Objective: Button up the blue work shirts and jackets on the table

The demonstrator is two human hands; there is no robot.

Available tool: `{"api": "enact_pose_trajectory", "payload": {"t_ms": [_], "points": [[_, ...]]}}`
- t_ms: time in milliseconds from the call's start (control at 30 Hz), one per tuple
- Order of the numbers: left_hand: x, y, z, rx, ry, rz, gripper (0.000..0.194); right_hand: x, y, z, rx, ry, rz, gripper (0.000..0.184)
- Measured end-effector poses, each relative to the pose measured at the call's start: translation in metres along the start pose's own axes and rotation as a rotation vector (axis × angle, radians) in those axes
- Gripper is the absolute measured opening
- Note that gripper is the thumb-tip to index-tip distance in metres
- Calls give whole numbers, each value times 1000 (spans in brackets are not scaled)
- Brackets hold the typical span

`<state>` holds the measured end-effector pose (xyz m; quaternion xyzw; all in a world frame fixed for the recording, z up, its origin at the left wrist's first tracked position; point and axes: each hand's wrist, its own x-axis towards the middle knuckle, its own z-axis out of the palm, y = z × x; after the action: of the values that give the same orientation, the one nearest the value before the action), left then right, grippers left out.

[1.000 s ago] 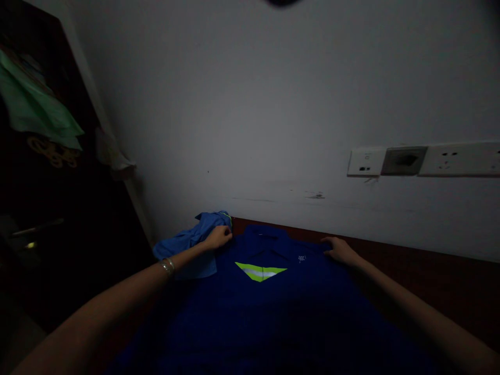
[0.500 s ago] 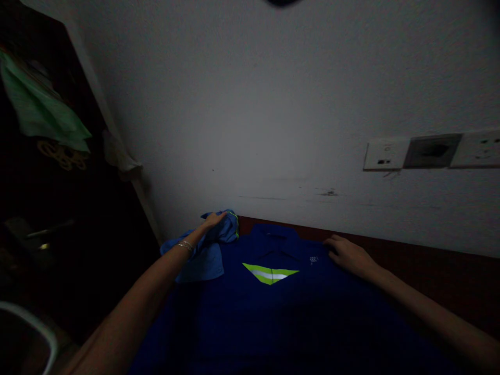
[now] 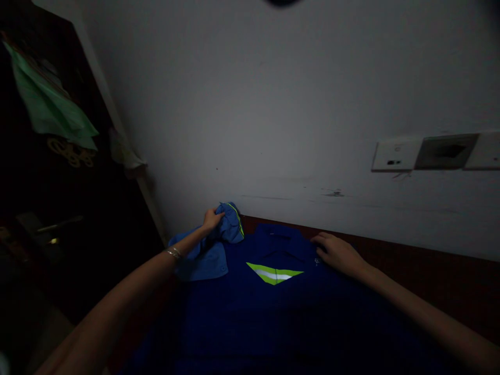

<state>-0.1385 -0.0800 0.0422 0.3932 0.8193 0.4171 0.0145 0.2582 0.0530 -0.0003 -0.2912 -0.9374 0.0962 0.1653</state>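
A dark blue collared shirt [image 3: 250, 307] lies spread front side up, with a yellow-green and silver chevron across its chest. Over its left shoulder area is a bunched, lighter blue sleeve [image 3: 205, 262] with a yellow-green stripe and a buttoned cuff. My left hand [image 3: 212, 219] is closed on the bunched cloth, lifting it near the wall. My right hand [image 3: 338, 252] rests on the shirt's right shoulder beside the collar, fingers slightly bent and apart, partly covering a small white print.
The shirt lies on a dark reddish-brown surface [image 3: 422, 258] against a grey wall [image 3: 273, 104]. Wall sockets [image 3: 394, 156] are at the right. On the left is a dark door with a handle [image 3: 60, 225] and a hanging green cloth [image 3: 52, 101].
My left hand has raised the bunched sleeve slightly, turning its stripe more into view. My right hand has slid left towards the collar. The view has shifted slightly.
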Motion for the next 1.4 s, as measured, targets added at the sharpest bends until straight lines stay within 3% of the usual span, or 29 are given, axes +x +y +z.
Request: {"api": "enact_pose_trajectory", "payload": {"t_ms": [100, 200, 300, 433, 567, 667, 767, 900, 1000, 1067, 1167, 1267, 1333, 1400], "points": [[-11, 27, -10, -103, 14, 67, 25, 5, -15, -7, 64, 63, -49, 33], [-27, 64, -23, -205, 17, 155, 29, 13, -32, -13, 285, 95, -46, 37], [-47, 106, -38, -438, 32, 321, 31, 21, -54, -22, 670, 36, 96, 46], [-77, 153, -54, -531, -10, 456, 31, 28, -82, -40, 1285, -149, 337, 65], [-111, 172, -50, -558, -122, 509, 33, 30, -104, -52, 1685, -216, 391, 74], [-134, 171, -40, -540, -200, 543, 32, 33, -115, -53, 1778, -256, 325, 53], [-153, 166, -35, -506, -232, 540, 33, 33, -117, -56, 1711, -173, 258, 39], [-179, 154, -28, -521, -296, 448, 35, 27, -105, -78, 1418, 142, 316, 71], [-202, 138, -14, -589, -446, 262, 32, 25, -95, -93, 1028, 354, 104, 70], [-217, 123, -1, -619, -588, 98, 33, 27, -88, -89, 730, 434, -77, 60], [-229, 100, 21, -494, -708, -77, 36, 31, -77, -56, 382, 400, -207, 52], [-227, 81, 36, -335, -709, -154, 48, 30, -63, -12, 154, 243, -180, 50], [-221, 76, 39, -295, -690, -123, 55, 27, -53, 11, 51, 137, -103, 48], [-214, 79, 34, -259, -636, 14, 58, 23, -44, 20, 13, 93, -37, 45]]}}
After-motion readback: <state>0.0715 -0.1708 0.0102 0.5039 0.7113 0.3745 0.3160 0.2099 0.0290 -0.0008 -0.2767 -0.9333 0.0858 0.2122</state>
